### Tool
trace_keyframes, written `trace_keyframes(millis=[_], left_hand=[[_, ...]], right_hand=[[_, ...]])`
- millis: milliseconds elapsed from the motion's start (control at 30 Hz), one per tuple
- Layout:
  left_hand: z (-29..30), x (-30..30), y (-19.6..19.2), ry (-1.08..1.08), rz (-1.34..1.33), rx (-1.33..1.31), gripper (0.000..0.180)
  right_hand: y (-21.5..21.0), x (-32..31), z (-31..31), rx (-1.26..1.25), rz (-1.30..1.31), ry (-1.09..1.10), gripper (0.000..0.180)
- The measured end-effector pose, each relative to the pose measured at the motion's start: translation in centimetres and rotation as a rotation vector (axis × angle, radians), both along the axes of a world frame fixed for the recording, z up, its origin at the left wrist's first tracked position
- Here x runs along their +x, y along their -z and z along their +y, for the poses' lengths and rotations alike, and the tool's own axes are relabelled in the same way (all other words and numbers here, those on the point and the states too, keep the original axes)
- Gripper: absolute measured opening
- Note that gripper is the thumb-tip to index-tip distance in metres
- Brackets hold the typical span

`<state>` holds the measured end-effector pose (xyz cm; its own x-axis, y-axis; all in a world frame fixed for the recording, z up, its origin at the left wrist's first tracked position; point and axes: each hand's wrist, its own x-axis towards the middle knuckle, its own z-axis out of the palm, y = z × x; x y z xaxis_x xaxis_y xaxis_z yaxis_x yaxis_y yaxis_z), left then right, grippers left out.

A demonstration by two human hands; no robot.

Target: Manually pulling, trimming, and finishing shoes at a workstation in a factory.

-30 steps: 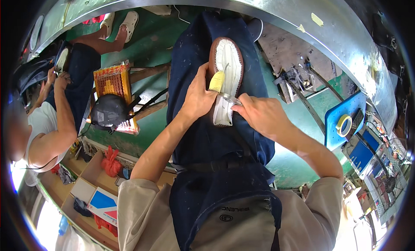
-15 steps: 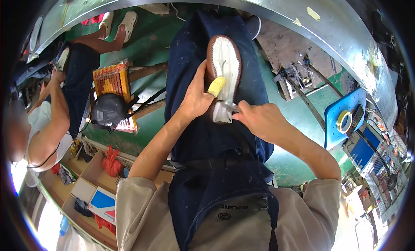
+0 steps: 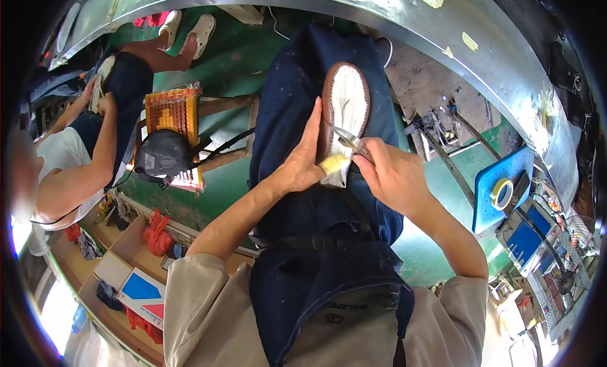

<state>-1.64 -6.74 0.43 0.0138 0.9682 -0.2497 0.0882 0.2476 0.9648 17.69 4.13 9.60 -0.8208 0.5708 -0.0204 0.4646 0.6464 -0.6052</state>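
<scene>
A brown shoe (image 3: 355,96) lies bottom up on my lap, toe pointing away from me, its white underside ringed by stitching. My left hand (image 3: 302,164) grips its left side near the heel. Yellow wrapping (image 3: 335,164) covers that thumb, which rests over the heel. In my right hand (image 3: 395,174), fingers closed, is a shiny metal hand tool (image 3: 346,136) with a thin tip. The tool lies across the shoe's middle, tip toward the left edge. My fingers hide its handle, so its exact kind is unclear.
A metal bench edge (image 3: 404,16) curves across the far side. On the right, a blue board (image 3: 484,205) carries a yellow tape roll (image 3: 502,194). At left, a seated person (image 3: 82,164) holds a shoe, near a stool with a black bag (image 3: 165,157). Wooden compartments (image 3: 129,240) stand lower left.
My right hand has moved from the heel toward the shoe's middle, bringing the metal tool over the underside. My left hand sits closer to the heel. The view has shifted slightly.
</scene>
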Motion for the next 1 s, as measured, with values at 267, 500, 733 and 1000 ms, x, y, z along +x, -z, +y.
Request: trace_keyframes(millis=[267,500,733,1000], left_hand=[[-0.3,0.3,-0.1,-0.006,0.067,-0.056,0.143],[2.8,0.0,0.3,-0.393,-0.385,-0.217,0.077],[5.2,-0.3,-0.9,-0.398,-0.608,-0.39,0.055],[5.2,-0.6,0.6,-0.275,0.11,-0.161,0.05]], right_hand=[[0.8,-1.9,0.1,0.102,-0.028,-0.01,0.023],[1.1,-1.1,2.3,-0.768,-0.211,0.212,0.031],[-0.9,-3.0,5.1,-0.96,-0.337,0.173,0.039],[2.4,1.0,0.4,-0.937,-0.007,0.446,0.036]])
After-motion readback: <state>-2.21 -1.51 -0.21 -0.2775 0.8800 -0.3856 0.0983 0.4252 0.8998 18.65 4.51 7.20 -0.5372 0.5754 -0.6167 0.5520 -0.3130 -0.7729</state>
